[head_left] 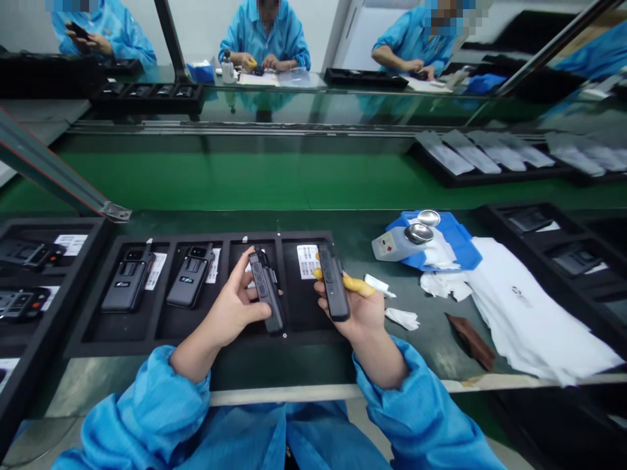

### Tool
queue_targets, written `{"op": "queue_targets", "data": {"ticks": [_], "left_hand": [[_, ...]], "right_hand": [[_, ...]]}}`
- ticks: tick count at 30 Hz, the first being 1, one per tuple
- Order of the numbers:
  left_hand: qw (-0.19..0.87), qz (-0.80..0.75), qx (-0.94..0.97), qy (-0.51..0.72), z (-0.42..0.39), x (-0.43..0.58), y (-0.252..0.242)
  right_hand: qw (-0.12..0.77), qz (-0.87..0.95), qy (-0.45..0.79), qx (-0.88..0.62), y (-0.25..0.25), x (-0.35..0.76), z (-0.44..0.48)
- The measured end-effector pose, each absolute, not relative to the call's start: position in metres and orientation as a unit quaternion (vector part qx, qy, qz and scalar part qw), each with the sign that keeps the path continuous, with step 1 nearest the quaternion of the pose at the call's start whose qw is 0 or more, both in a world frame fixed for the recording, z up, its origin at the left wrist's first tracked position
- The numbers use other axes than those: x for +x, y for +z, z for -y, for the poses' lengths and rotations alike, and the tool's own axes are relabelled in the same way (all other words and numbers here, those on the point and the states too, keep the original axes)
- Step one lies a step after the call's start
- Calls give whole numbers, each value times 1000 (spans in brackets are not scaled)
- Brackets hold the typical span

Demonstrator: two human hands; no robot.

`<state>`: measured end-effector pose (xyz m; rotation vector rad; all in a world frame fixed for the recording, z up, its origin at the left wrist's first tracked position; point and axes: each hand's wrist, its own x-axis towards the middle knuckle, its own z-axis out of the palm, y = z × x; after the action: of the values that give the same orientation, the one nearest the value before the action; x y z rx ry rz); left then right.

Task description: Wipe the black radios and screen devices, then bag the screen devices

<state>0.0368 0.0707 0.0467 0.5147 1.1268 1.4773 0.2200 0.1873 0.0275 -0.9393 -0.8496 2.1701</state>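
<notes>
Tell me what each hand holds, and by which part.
Left hand: black device, gripped from its left side. Right hand: second black device, across its long sides.

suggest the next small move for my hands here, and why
Perhaps lower the left-hand device into the tray while the right hand holds the other device: the left hand has its device over a tray compartment, and two similar devices lie in the compartments to its left.
</notes>
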Motion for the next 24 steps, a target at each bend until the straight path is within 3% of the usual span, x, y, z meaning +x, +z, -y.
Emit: {"op": "queue_targets", "data": {"ticks": [6,11,17,20,24], "left_hand": [[623,-456,-38,635,-82,32,64],[604,-426,-93,668,-85,34,82],[604,-468,42,644,-85,22,91],[520,-553,168,629,-100,14,82],[398,-626,240,626,-128,11,55]], "right_hand": [[336,268,826,-365,43,208,-193],[333,282,834,-336,52,203,-193],[354,413,764,-348,63,200,-210],[361,518,676,-380,60,191,-225],[287,633,548,-465,39,174,-239]]}}
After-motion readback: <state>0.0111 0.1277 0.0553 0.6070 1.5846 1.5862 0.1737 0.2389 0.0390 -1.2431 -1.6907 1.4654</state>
